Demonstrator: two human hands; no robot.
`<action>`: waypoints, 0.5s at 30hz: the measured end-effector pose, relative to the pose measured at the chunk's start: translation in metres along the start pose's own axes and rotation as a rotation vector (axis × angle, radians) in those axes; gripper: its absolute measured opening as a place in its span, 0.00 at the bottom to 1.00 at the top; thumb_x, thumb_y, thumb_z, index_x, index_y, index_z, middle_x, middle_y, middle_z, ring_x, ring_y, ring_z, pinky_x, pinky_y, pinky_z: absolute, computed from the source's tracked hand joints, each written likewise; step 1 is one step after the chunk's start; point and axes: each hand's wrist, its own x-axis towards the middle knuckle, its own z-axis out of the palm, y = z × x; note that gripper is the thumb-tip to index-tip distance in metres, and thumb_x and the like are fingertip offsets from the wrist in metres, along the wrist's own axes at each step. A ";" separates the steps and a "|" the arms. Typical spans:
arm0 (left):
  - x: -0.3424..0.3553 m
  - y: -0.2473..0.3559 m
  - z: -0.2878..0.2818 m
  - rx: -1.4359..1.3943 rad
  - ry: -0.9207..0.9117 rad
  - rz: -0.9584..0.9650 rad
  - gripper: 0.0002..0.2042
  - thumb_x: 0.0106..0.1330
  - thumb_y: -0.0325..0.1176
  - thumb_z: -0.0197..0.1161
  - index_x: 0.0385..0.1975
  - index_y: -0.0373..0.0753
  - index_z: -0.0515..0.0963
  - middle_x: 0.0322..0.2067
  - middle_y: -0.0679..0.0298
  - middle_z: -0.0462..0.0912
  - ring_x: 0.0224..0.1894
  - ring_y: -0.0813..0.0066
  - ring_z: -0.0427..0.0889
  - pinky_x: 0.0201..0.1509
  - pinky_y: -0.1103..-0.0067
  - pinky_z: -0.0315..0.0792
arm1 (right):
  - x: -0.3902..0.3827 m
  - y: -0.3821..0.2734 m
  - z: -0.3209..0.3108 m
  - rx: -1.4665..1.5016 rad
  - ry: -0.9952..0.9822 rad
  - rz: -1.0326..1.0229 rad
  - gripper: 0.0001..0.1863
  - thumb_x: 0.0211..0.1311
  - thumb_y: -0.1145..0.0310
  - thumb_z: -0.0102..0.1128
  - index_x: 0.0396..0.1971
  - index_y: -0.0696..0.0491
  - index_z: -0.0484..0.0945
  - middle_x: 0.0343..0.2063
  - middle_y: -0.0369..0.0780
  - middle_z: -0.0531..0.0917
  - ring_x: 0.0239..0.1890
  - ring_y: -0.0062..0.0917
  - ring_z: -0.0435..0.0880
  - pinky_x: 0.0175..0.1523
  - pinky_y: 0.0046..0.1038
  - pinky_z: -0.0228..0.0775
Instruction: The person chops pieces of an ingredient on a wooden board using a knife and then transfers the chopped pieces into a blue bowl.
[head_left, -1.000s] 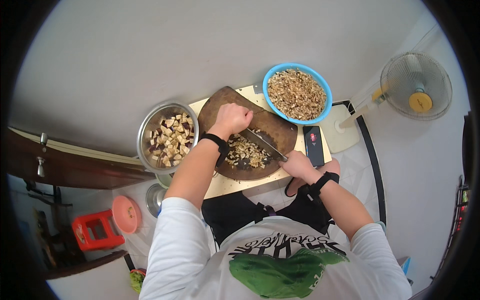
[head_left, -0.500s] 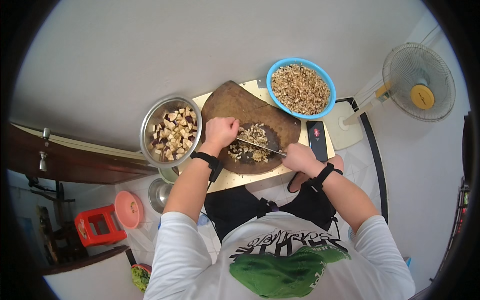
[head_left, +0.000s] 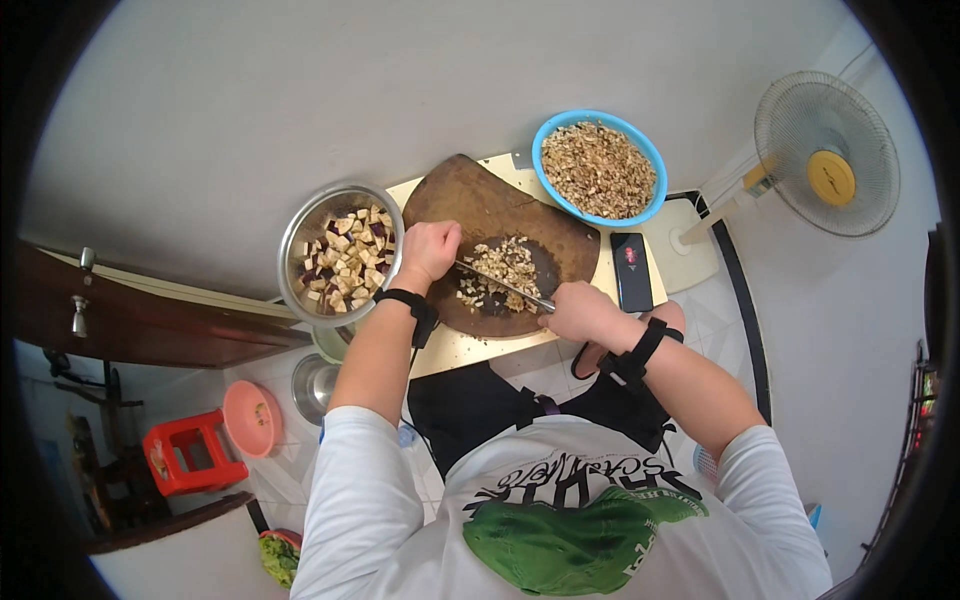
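A dark wooden cutting board carries a heap of finely chopped pale pieces. My right hand grips the handle of a knife whose blade lies across the heap. Curled over the blade's tip, my left hand rests at the board's left edge. Both wrists wear black bands.
A steel bowl of cubed purple-skinned vegetable stands left of the board. A blue bowl of chopped bits sits behind it, a black phone to its right. A standing fan, a red stool and a pink lid surround me.
My left hand has come down from the board's middle to its left edge. The knife has swung so that the blade lies across the heap, with my right hand moved up onto the board.
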 end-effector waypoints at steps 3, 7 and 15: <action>0.004 0.009 0.003 0.059 -0.041 0.020 0.15 0.66 0.41 0.53 0.23 0.41 0.82 0.23 0.54 0.83 0.30 0.48 0.83 0.37 0.60 0.75 | 0.002 0.013 0.029 0.058 0.019 0.031 0.20 0.56 0.58 0.62 0.35 0.62 0.86 0.35 0.55 0.87 0.43 0.49 0.87 0.50 0.43 0.80; 0.005 0.037 -0.002 0.206 -0.082 0.081 0.15 0.65 0.43 0.55 0.22 0.43 0.83 0.23 0.55 0.84 0.29 0.50 0.83 0.36 0.59 0.76 | -0.001 0.025 0.061 0.107 0.114 0.091 0.18 0.58 0.58 0.60 0.34 0.59 0.87 0.34 0.54 0.87 0.40 0.49 0.87 0.49 0.44 0.79; 0.016 0.103 -0.022 0.349 -0.040 0.258 0.14 0.62 0.41 0.59 0.18 0.42 0.82 0.19 0.56 0.82 0.25 0.55 0.83 0.31 0.62 0.77 | -0.008 0.049 0.092 0.324 0.244 0.094 0.14 0.58 0.59 0.57 0.28 0.52 0.87 0.28 0.53 0.85 0.35 0.52 0.85 0.45 0.46 0.78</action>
